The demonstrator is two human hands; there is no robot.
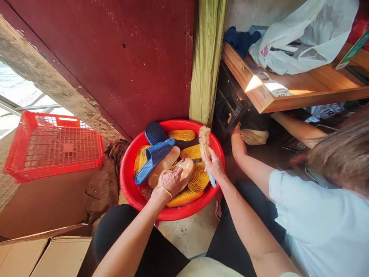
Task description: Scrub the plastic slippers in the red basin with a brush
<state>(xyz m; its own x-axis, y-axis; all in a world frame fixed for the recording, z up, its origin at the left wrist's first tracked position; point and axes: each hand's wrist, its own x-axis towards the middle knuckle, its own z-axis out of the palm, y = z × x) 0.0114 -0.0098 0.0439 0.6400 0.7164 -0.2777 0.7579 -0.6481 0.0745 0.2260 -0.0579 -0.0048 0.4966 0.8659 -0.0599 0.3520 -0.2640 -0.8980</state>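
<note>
A red plastic basin (131, 202) stands on the floor between my knees, with several slippers and some water in it. My left hand (170, 181), a gold bangle at its wrist, is closed on a glossy beige slipper (187, 168) with a small red ornament. In my right hand (215, 164) is a scrub brush (204, 138), held upright by its pale blue handle, bristles above the basin's right side. A blue slipper (155, 159) lies across the left of the pile. Yellow slippers (198, 179) lie around and under the beige one, partly hidden.
At the right, a person in a white shirt (317, 207) reaches under a wooden shelf (317, 82) bearing a white plastic bag (305, 38). A red crate (57, 148) stands at left above cardboard boxes (60, 256). A maroon door (121, 61) rises behind the basin.
</note>
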